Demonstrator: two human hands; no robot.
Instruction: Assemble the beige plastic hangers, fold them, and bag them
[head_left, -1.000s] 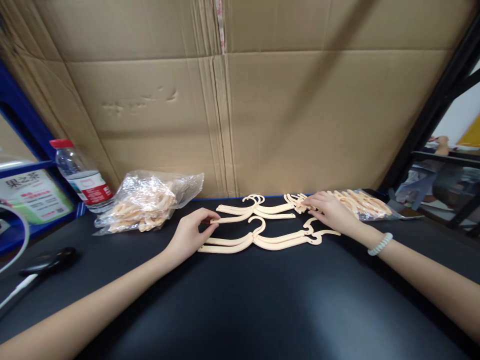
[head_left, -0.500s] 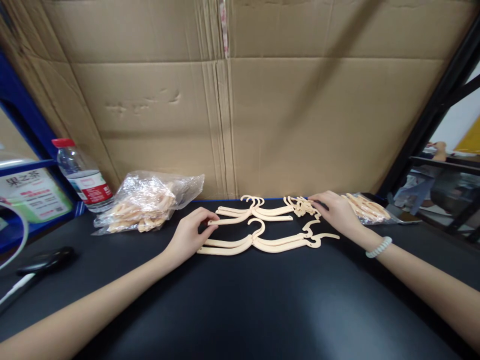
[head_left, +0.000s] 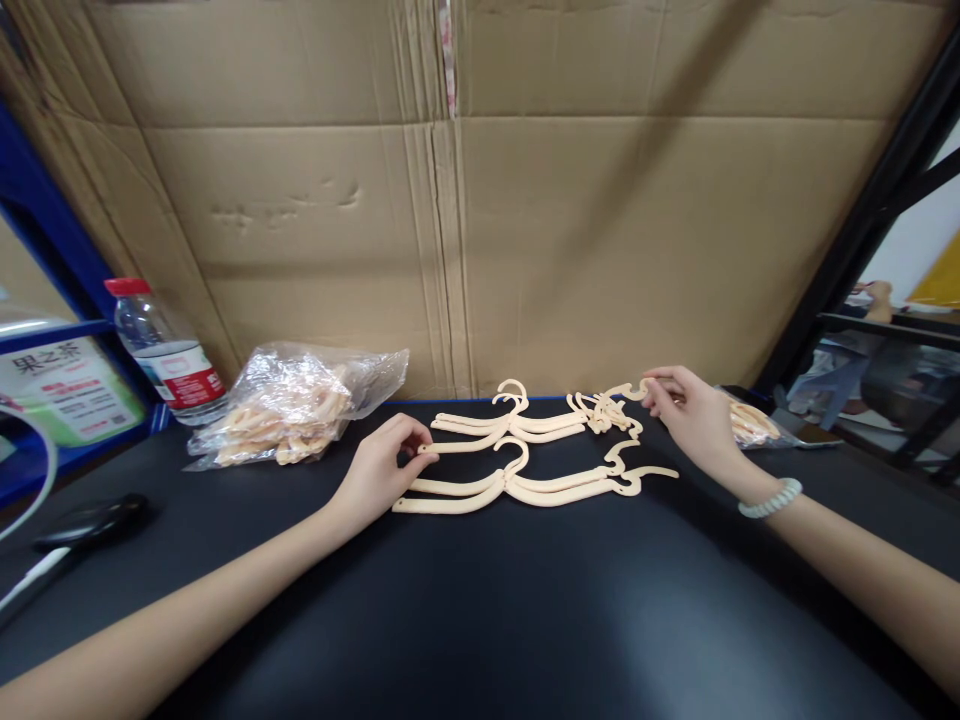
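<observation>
Our left hand is closed in a pinch, thumb against fingers, on the left end of a cream hanger arm lying in the back row. Our right hand, bent at the knuckles and wearing a pale coiled bracelet, grips a small curved hook piece at the fingertips, just above a heap of loose small parts on the black worktop.

To our left, a clear plastic bag holds a bulky pile of cream parts. To our right, a second clear bag of similar pieces is partly hidden by our right hand.

Nearer us than the back row lies a front hanger set, its hook pointing away from us. A red-capped bottle stands beside the left bag, with a black device and its white cable nearer us. Cardboard walls off the far edge.
</observation>
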